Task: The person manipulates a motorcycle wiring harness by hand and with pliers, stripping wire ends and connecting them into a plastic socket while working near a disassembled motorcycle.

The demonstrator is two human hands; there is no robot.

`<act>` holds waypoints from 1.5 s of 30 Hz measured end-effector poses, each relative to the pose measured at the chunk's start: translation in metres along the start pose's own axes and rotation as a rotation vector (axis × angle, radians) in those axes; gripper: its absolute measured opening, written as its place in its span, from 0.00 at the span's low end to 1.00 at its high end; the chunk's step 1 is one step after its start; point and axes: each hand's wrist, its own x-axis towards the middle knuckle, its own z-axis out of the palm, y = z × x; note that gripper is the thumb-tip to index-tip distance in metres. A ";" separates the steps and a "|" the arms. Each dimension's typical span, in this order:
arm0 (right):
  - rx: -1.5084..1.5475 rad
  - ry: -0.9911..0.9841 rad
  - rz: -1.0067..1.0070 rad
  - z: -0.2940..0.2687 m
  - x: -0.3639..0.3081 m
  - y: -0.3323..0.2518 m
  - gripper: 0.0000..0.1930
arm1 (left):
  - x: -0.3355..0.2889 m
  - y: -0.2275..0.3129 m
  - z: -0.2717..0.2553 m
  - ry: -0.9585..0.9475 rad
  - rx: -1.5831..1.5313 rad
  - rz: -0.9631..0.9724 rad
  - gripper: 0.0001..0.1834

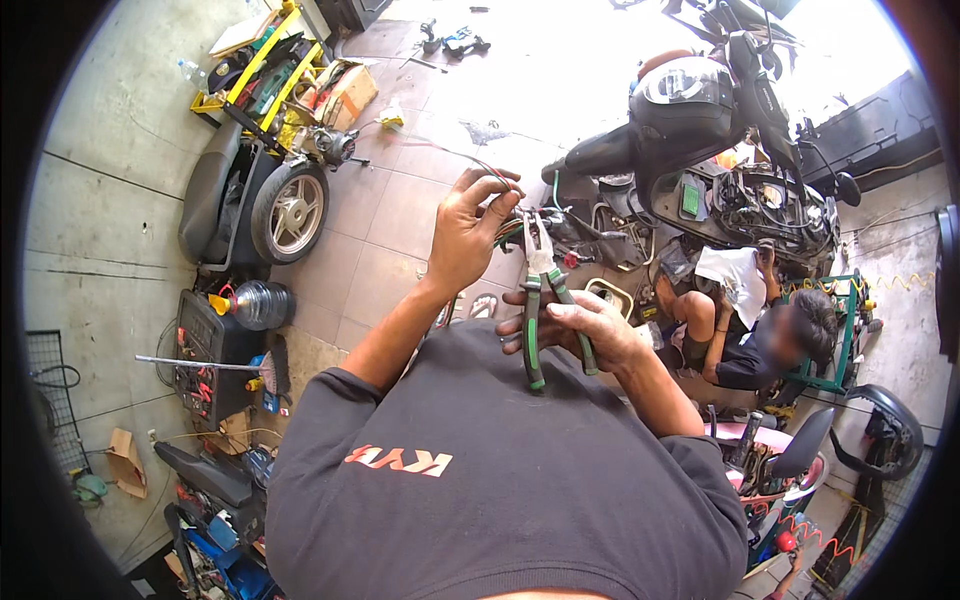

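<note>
The wire bundle sits pinched in your left hand at chest height, so steady it while your right hand, closed around the green-handled pliers, bites squarely.

Pouring in as hard daylight from the upper right, blowing out the pale tiled floor near the top to flat white. Glaring off the glossy black scooter body. Dimming toward the lower left, leaving the dark grey cotton shirt in soft shade. Bending the straight joints of the grey concrete wall toward the rim. Vignetting black at every corner. Blurring slightly at the edges.
</note>
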 end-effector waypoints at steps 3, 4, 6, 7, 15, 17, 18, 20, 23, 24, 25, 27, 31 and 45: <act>0.018 0.012 0.013 0.006 0.002 0.000 0.29 | -0.004 -0.008 0.004 0.024 -0.051 0.000 0.06; 0.037 0.015 0.007 0.007 0.005 -0.001 0.30 | -0.005 -0.009 0.004 0.012 -0.052 0.000 0.06; 0.038 0.021 -0.004 0.005 0.008 0.000 0.30 | -0.008 -0.007 0.005 -0.006 -0.105 -0.046 0.06; 0.034 0.021 -0.003 0.005 0.008 0.002 0.30 | -0.011 -0.005 0.006 -0.008 -0.158 -0.092 0.06; 0.116 0.127 -0.021 0.009 0.010 0.005 0.26 | -0.024 -0.001 0.014 -0.041 -0.140 -0.072 0.05; 0.144 0.122 -0.038 0.009 0.010 0.004 0.25 | -0.028 -0.003 0.016 -0.042 -0.153 -0.060 0.05; 0.158 0.120 -0.046 0.009 0.010 0.005 0.25 | -0.029 -0.004 0.017 -0.043 -0.160 -0.054 0.06; 0.113 0.156 -0.045 0.012 0.010 0.006 0.24 | -0.032 -0.004 0.014 -0.073 -0.133 -0.086 0.07; 0.075 0.209 -0.034 0.020 0.009 0.004 0.24 | -0.038 -0.007 0.013 -0.119 -0.203 -0.084 0.07; 0.089 0.207 -0.031 0.020 0.008 0.008 0.23 | -0.039 -0.009 0.014 -0.113 -0.232 -0.081 0.07; 0.104 0.203 -0.028 0.020 0.008 0.011 0.21 | -0.041 -0.012 0.014 -0.106 -0.258 -0.078 0.08; 0.145 0.237 -0.018 0.026 0.007 0.013 0.21 | -0.044 -0.013 0.015 -0.097 -0.327 -0.089 0.09; 0.229 0.244 0.004 0.021 0.008 0.022 0.21 | -0.047 -0.010 0.017 -0.108 -0.360 -0.154 0.06; 0.552 0.240 0.028 0.017 0.009 0.056 0.16 | -0.061 -0.009 0.028 -0.062 -0.316 -0.181 0.06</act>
